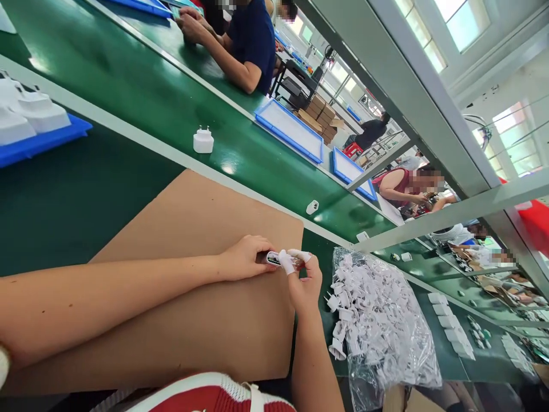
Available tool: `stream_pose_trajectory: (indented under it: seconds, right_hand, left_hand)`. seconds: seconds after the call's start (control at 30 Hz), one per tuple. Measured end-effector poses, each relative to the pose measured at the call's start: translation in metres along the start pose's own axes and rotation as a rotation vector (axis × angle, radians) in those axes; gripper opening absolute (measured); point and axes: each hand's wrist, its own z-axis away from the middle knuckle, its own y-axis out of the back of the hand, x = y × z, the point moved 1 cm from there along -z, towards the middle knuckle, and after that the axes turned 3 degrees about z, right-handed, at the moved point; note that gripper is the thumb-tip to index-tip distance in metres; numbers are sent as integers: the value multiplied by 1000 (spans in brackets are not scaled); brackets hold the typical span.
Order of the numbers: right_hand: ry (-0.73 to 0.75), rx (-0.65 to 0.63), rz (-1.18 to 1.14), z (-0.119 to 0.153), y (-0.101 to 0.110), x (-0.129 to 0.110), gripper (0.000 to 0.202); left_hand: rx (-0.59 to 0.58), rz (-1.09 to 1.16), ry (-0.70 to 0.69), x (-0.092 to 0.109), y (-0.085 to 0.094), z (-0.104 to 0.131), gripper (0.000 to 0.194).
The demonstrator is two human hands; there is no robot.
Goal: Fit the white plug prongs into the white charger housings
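Over the brown cardboard sheet [206, 229], my left hand [245, 257] holds a small white charger housing [273, 258], its open end facing right with parts showing inside. White covers sit on the thumb and a finger of my right hand [305, 277], which is pinched close against that open end. Whatever lies between those fingertips is too small to name. Just right of my right hand is a clear plastic bag [386, 320] filled with white plastic pieces.
Behind the cardboard runs a green conveyor [163, 114] bearing a white plug charger [203, 141] and a white housing [312, 207]. A blue tray [47, 140] of white chargers is at left. Blue trays [289, 130] line the far side, where people sit. Metal beams cross the upper right.
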Motion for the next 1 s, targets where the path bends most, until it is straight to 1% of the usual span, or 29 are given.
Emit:
stream_pose_trajectory:
  seconds: [0.07,0.1,0.13,0.2,0.27,0.4,0.53,0.7,0.83,0.93,1.0]
  right_hand:
    - [185,-45,243,1,-2,-2,14]
    - [256,-76,313,1,-3,-1,18]
    - [301,-103,352,1,-4,-1,23]
    - [337,-141,368,0,-6,1,31]
    - [343,-148,356,0,-8,2,33]
    - [362,-96,322,-2,-9,2,29]
    - [382,-137,329,-3,-11,1,32]
    - [386,-148,409,-6,-12,-1,32]
    - [361,-168,430,-8,-12,-4,32]
    - [341,-178,466,-11,-11,-1,35]
    - [336,-171,480,-12,-13,3,31]
  left_hand:
    - [-4,3,-2,0,1,0,30]
    - [-5,2,-1,0,1,0,29]
    - [-5,-1,1,0,1,0,29]
    - [-3,0,7,-1,0,0,29]
    - [-3,-4,15,-2,-1,0,29]
    - [-17,-24,19,-3,-1,0,28]
    - [-21,-4,14,-3,0,-1,25]
    - [-23,-8,26,-3,0,-1,25]
    - [-21,1,29,-1,0,-1,25]
    - [-24,4,35,-1,1,-1,26]
    - [-24,2,42,-1,1,-2,28]
